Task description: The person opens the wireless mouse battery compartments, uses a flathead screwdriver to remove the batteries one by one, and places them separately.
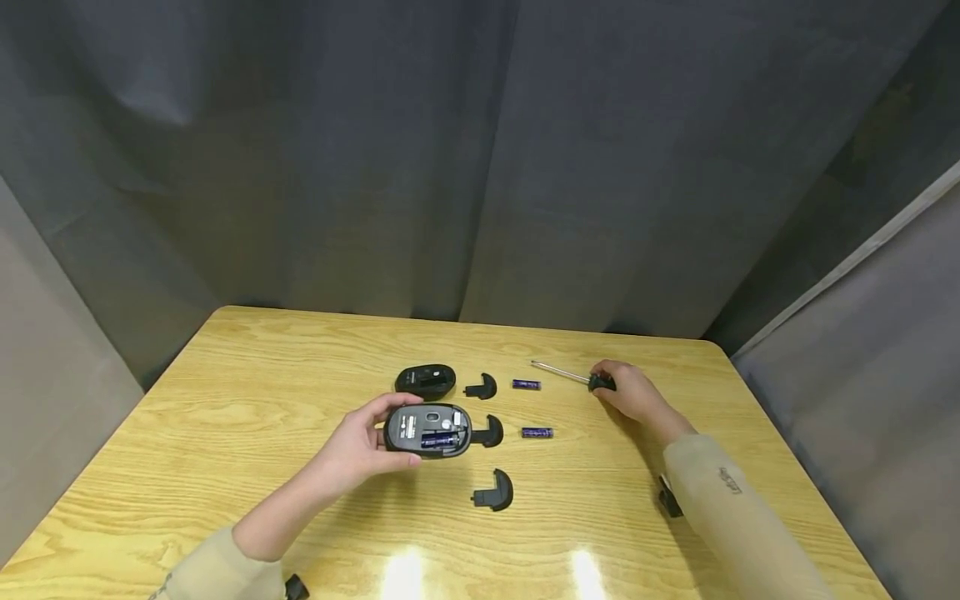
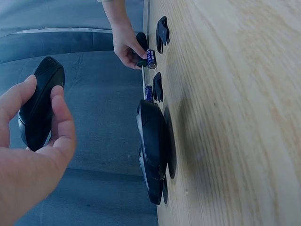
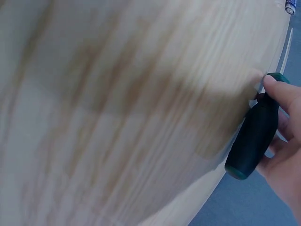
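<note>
My left hand point(image 1: 367, 442) holds a computer mouse point(image 1: 411, 421) above the table, its underside turned up and its battery bay uncovered. A purple battery point(image 1: 439, 440) lies in that bay. Fingers and thumb grip the mouse point(image 2: 41, 103) by its sides. At the right, my right hand point(image 1: 630, 390) grips the dark handle of a screwdriver point(image 3: 254, 134), whose metal shaft point(image 1: 558, 371) points left. Behind the held mouse, another black mouse point(image 1: 426, 381) lies underside up on the table.
Three black battery covers point(image 1: 482, 387) point(image 1: 490, 432) point(image 1: 493, 492) lie in a column on the wooden table point(image 1: 300, 367). Two purple batteries point(image 1: 527, 384) point(image 1: 537, 432) lie right of them. A grey curtain point(image 1: 375, 167) hangs behind the table.
</note>
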Available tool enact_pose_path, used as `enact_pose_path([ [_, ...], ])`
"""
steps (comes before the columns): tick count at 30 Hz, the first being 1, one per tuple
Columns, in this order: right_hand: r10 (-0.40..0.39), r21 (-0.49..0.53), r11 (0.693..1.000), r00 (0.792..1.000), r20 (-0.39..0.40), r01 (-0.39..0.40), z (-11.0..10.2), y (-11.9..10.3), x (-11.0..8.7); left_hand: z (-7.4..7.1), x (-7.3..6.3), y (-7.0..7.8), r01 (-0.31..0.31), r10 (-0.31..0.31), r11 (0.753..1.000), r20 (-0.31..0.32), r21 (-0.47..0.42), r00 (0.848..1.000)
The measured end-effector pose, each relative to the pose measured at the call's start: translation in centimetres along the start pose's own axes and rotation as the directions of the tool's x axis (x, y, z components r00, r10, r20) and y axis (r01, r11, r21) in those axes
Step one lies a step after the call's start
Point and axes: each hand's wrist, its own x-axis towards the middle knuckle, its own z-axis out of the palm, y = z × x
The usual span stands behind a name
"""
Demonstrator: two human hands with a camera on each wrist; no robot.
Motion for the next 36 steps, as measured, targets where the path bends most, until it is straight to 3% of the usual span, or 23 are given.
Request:
enact_pose_path([
  [15, 0.034, 0.012, 0.999, 0.999, 0.031, -0.034, -2.0, -0.3, -1.3, 0.1, 0.2, -0.1, -0.003, 0.003, 1.000, 0.000, 0.002, 1.000],
  [25, -0.013, 0.043, 0.999, 0.999, 0.049, 0.011, -4.1, -1.6, -2.1, 0.2, 0.1, 0.1, 0.017, -0.017, 1.000, -0.018, 0.009, 1.000],
  [36, -0.101, 0.031, 0.994, 0.994, -0.034, 0.102, -6.6, -3.7, -2.8, 0.1, 0.1, 0.4, 0.022, -0.021, 0.999, -0.030, 0.028, 0.999],
])
